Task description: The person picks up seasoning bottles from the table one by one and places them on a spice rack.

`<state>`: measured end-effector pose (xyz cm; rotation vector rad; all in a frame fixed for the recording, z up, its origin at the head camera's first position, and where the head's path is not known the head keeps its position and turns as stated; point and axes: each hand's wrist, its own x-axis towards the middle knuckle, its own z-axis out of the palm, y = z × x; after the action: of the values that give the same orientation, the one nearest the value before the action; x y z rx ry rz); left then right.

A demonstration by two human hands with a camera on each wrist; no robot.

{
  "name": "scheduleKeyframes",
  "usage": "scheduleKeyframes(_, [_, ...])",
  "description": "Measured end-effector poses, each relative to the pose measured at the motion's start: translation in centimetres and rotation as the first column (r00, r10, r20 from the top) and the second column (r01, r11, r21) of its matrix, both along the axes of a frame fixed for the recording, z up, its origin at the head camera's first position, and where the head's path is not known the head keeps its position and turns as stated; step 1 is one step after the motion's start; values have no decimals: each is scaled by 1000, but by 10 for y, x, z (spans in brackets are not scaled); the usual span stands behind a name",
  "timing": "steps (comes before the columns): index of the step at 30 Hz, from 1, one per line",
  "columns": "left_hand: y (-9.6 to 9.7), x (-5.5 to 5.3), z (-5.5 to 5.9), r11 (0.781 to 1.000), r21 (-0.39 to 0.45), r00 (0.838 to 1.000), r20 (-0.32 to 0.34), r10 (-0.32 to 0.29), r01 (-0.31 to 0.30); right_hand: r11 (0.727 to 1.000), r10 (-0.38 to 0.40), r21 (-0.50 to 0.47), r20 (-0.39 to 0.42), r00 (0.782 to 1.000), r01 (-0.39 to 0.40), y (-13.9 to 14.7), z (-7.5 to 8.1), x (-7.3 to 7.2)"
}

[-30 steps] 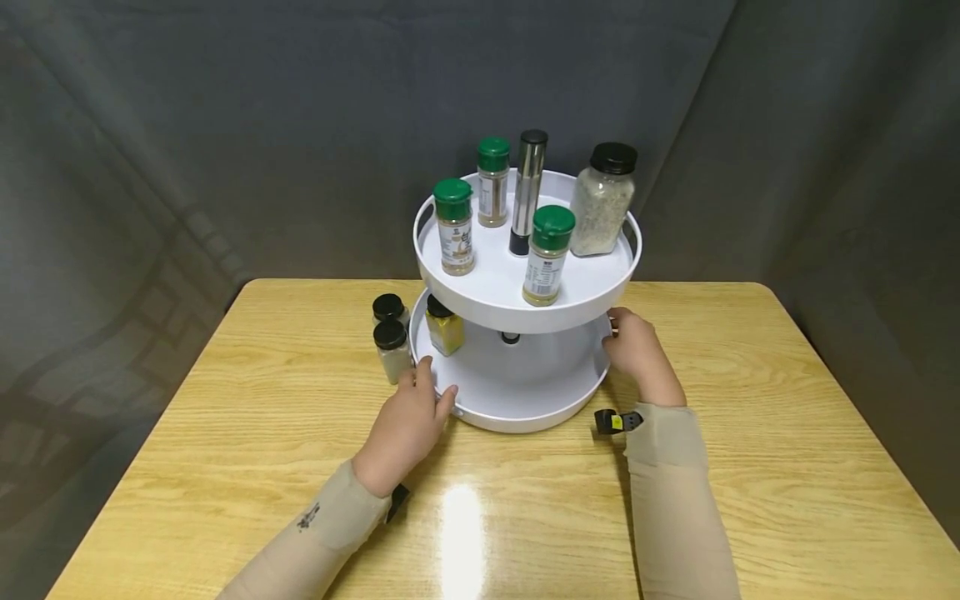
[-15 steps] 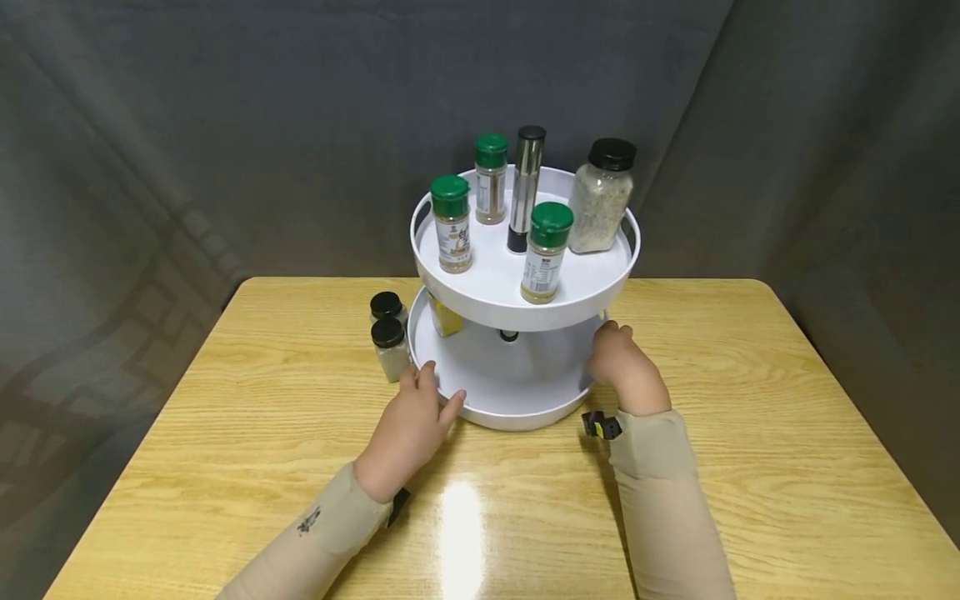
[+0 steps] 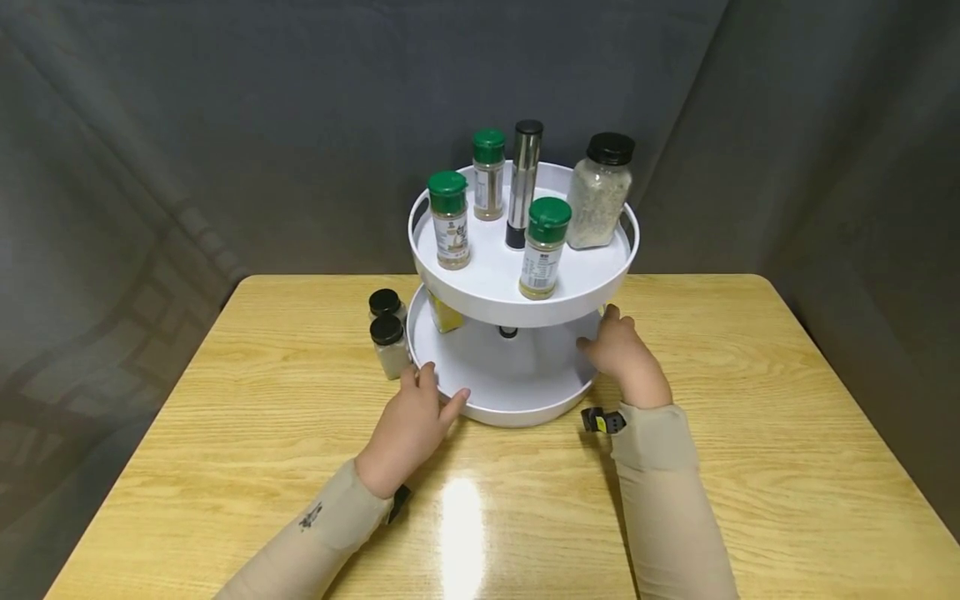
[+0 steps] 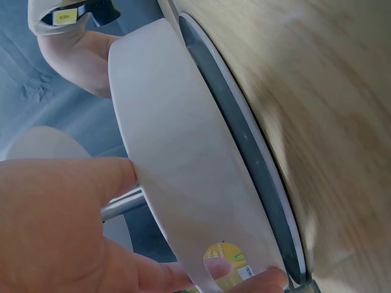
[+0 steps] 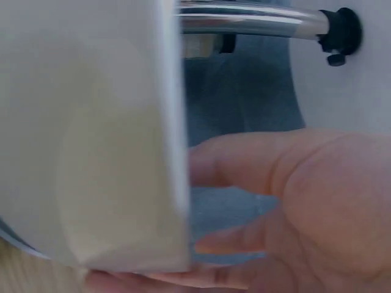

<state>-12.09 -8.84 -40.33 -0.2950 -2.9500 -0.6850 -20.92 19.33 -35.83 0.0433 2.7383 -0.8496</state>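
Observation:
A white two-tier turntable stands on the table, its lower tray (image 3: pixel 517 418) between both hands. My left hand (image 3: pixel 401 437) is at the tray's front-left rim, fingers fairly straight and spread. In the left wrist view, the thumb touches the rim's edge and one fingertip shows through the handle cutout, near a yellow label. My right hand (image 3: pixel 628 358) holds the rim on the right, thumb inside; the right wrist view shows fingers reaching under the tray wall (image 5: pixel 116 152). A yellow jar (image 3: pixel 446 317) stands in the lower tray at left, its top hidden by the upper tray (image 3: pixel 517 315).
The upper tray carries green-capped shakers, including a front one (image 3: pixel 542 267), a tall metal grinder (image 3: pixel 523 183) and a large black-lidded jar (image 3: pixel 598 204). Two black-capped jars, the nearer one (image 3: pixel 392 357) in front, stand left of the turntable. A dark curtain (image 3: pixel 225 133) hangs behind.
The lower tray has turned, taking the yellow jar back under the upper tray. My right hand came forward along the rim, then shifted slightly back. The left hand stayed nearly still.

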Motion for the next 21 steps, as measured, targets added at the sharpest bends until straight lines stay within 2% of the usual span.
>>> scheduleKeyframes(6, [-1, -2, 0, 1000, 5, 1000, 15, -2, 2, 993, -31, -119, -76, 997, 22, 5, -17, -10])
scheduleKeyframes(14, [-5, -3, 3, 1000, -4, 1000, 5, -9, 9, 954, -74, -298, -199, 977, 12, 19, -42, -23])
scheduleKeyframes(17, [-7, -4, 5, 1000, -17, 1000, 3, -9, 9, 942, -106, -336, -214, 971, 29, 22, -49, -26])
scheduleKeyframes(21, [-10, -5, 9, 1000, -23, 1000, 18, 1, -1, 925, -154, -373, -188, 970, 75, 25, -55, -29])
